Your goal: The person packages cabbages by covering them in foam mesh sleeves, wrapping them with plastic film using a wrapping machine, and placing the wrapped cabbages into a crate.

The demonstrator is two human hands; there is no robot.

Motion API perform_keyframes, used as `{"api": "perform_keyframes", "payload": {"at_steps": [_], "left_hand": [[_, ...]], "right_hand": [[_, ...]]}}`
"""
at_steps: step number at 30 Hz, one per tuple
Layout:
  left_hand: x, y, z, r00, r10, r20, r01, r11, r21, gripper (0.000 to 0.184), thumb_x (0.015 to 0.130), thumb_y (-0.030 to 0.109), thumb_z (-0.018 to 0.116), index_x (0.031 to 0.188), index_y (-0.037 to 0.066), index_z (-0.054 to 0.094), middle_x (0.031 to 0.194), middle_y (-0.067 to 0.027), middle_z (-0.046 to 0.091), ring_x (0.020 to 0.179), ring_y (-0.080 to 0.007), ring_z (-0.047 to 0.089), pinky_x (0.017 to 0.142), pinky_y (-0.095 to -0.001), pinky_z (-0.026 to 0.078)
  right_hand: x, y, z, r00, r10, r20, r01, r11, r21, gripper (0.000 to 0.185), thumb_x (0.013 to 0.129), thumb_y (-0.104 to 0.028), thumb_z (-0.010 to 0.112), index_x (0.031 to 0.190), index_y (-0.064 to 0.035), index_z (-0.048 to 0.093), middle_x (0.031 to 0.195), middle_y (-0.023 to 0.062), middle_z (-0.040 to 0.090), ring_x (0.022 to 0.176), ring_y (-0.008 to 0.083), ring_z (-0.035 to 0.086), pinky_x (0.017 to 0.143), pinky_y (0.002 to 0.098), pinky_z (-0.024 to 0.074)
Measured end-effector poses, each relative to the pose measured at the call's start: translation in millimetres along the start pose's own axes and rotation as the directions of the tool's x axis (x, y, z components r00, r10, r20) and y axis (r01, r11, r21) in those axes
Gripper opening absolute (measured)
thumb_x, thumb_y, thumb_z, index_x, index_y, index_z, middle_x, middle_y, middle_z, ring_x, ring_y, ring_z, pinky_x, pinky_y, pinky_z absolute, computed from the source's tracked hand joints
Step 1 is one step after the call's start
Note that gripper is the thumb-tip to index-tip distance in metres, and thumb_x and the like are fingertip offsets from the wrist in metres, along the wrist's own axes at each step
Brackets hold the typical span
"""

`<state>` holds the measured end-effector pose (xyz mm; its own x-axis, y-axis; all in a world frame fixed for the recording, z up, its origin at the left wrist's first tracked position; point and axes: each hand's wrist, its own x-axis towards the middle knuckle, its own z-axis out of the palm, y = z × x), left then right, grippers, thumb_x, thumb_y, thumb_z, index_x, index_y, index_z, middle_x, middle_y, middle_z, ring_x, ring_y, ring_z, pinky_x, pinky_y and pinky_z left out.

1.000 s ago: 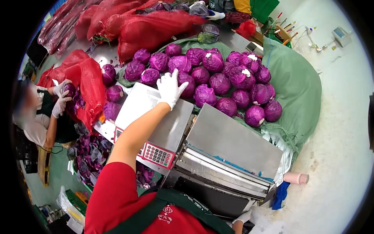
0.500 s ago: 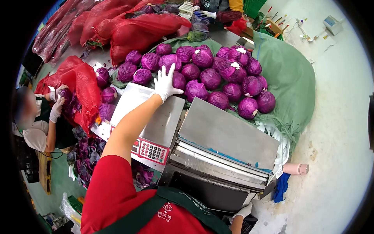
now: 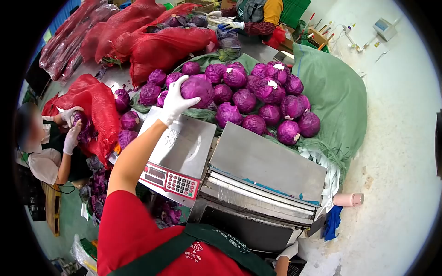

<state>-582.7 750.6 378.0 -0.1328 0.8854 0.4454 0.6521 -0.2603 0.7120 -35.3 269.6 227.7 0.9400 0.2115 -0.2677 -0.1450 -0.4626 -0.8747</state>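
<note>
My left hand (image 3: pixel 175 102), in a white glove, is wrapped round a red cabbage (image 3: pixel 198 89). It holds the cabbage just past the far edge of the scale (image 3: pixel 184 142), whose steel plate is bare. Beyond and to the right lies a pile of red cabbages (image 3: pixel 246 100) on green cloth. My right hand (image 3: pixel 289 251), also white-gloved, is low at the right, beside the near corner of the wrapping machine (image 3: pixel 267 163). Its fingers are mostly hidden, so what it touches is unclear.
Red mesh sacks (image 3: pixel 165 48) fill the far left of the table. A green sack (image 3: pixel 334 87) bulges on the right, above a pink bottle (image 3: pixel 348 199). At left, a co-worker (image 3: pixel 50 152) handles a cabbage; another person (image 3: pixel 258 16) stands at the far side.
My left hand has closed round a red cabbage from the pile and drawn it slightly left. My right hand stays low by the machine. The view has shifted slightly.
</note>
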Motion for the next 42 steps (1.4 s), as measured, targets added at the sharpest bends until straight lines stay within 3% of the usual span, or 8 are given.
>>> {"api": "perform_keyframes", "payload": {"at_steps": [16, 19, 22, 28, 33, 35, 39, 42], "left_hand": [[-166.9, 17.6, -21.2, 0.984, 0.098, -0.148, -0.101, 0.995, -0.016, 0.083, 0.072, 0.010, 0.077, 0.141, -0.001, 0.032, 0.144, -0.0168, 0.034, 0.135, -0.0293, 0.030, 0.115, -0.0390, 0.018], [-172.0, 8.1, -24.8, 0.992, 0.065, -0.104, -0.063, 0.998, 0.025, 0.088, 0.074, 0.010, 0.076, 0.145, 0.000, 0.025, 0.148, -0.0173, 0.028, 0.138, -0.0290, 0.025, 0.114, -0.0393, 0.020], [-178.8, 18.1, -22.1, 0.996, -0.016, -0.090, 0.008, 0.997, -0.081, 0.091, 0.077, 0.011, 0.075, 0.148, 0.002, 0.019, 0.150, -0.0173, 0.025, 0.139, -0.0277, 0.024, 0.110, -0.0388, 0.029], [-182.1, 14.8, -22.4, 0.994, 0.005, -0.110, 0.002, 0.998, 0.064, 0.093, 0.077, 0.011, 0.075, 0.148, 0.002, 0.016, 0.152, -0.0175, 0.021, 0.139, -0.0283, 0.025, 0.114, -0.0394, 0.022], [-198.3, 83.6, -37.3, 0.953, -0.159, -0.257, 0.141, 0.986, -0.087, 0.078, 0.085, 0.015, 0.069, 0.147, 0.003, 0.022, 0.150, -0.0150, 0.027, 0.135, -0.0269, 0.031, 0.112, -0.0404, 0.025], [-200.3, 113.9, -38.6, 0.953, -0.166, -0.253, 0.076, 0.941, -0.329, 0.042, 0.092, 0.011, 0.060, 0.130, -0.003, 0.046, 0.131, -0.0105, 0.051, 0.119, -0.0203, 0.049, 0.103, -0.0326, 0.038], [-217.4, 237.4, -11.0, 0.954, -0.298, -0.024, 0.278, 0.915, -0.292, 0.027, 0.092, 0.009, 0.059, 0.115, -0.004, 0.058, 0.114, -0.0088, 0.061, 0.105, -0.0187, 0.057, 0.094, -0.0297, 0.045], [-233.1, 325.2, 25.2, 0.951, 0.021, 0.309, 0.191, 0.745, -0.639, 0.044, 0.085, 0.002, 0.059, 0.128, 0.002, 0.050, 0.118, -0.0074, 0.056, 0.107, -0.0169, 0.054, 0.092, -0.0309, 0.045]], "right_hand": [[8.8, -31.0, -12.9, 0.972, 0.020, 0.232, -0.042, 0.995, 0.090, 0.024, 0.092, -0.020, 0.053, 0.095, 0.0015, 0.063, 0.080, 0.0094, 0.063, 0.077, 0.0171, 0.055, 0.073, 0.0315, 0.0442], [48.0, -70.4, -12.6, 0.898, -0.398, 0.186, 0.416, 0.906, -0.072, 0.016, 0.091, -0.012, 0.052, 0.098, -0.0016, 0.062, 0.088, 0.0084, 0.064, 0.080, 0.0154, 0.058, 0.074, 0.0320, 0.0470], [102.8, -101.5, -0.2, 0.545, -0.787, 0.290, 0.804, 0.391, -0.448, 0.029, 0.082, -0.004, 0.055, 0.108, -0.0136, 0.063, 0.101, 0.0123, 0.057, 0.094, 0.0323, 0.056, 0.082, 0.0387, 0.0459], [191.9, -134.3, 42.5, 0.265, -0.721, 0.640, 0.749, -0.265, -0.608, 0.031, 0.082, -0.020, 0.059, 0.112, -0.0267, 0.063, 0.135, 0.0097, 0.049, 0.122, 0.0316, 0.046, 0.099, 0.0454, 0.0375], [157.3, -194.6, 50.7, 0.231, -0.794, 0.563, 0.973, 0.198, -0.121, 0.014, 0.080, -0.015, 0.066, 0.094, -0.0133, 0.066, 0.117, 0.0088, 0.060, 0.104, 0.0248, 0.058, 0.089, 0.0376, 0.0446], [116.3, -236.6, 41.4, 0.534, -0.759, 0.372, 0.722, 0.639, 0.265, 0.011, 0.086, -0.015, 0.064, 0.091, -0.0051, 0.062, 0.097, 0.0102, 0.063, 0.087, 0.0189, 0.059, 0.077, 0.0310, 0.0468], [15.2, -298.5, 21.9, 0.444, -0.773, 0.454, 0.658, 0.625, 0.420, 0.019, 0.091, -0.019, 0.063, 0.086, -0.0015, 0.059, 0.074, 0.0059, 0.060, 0.067, 0.0111, 0.054, 0.062, 0.0255, 0.0450], [-49.6, -304.5, 23.9, 0.240, -0.603, 0.761, 0.578, 0.718, 0.388, 0.023, 0.089, -0.024, 0.064, 0.084, -0.0016, 0.060, 0.065, 0.0047, 0.058, 0.057, 0.0115, 0.051, 0.053, 0.0281, 0.0437]]}}
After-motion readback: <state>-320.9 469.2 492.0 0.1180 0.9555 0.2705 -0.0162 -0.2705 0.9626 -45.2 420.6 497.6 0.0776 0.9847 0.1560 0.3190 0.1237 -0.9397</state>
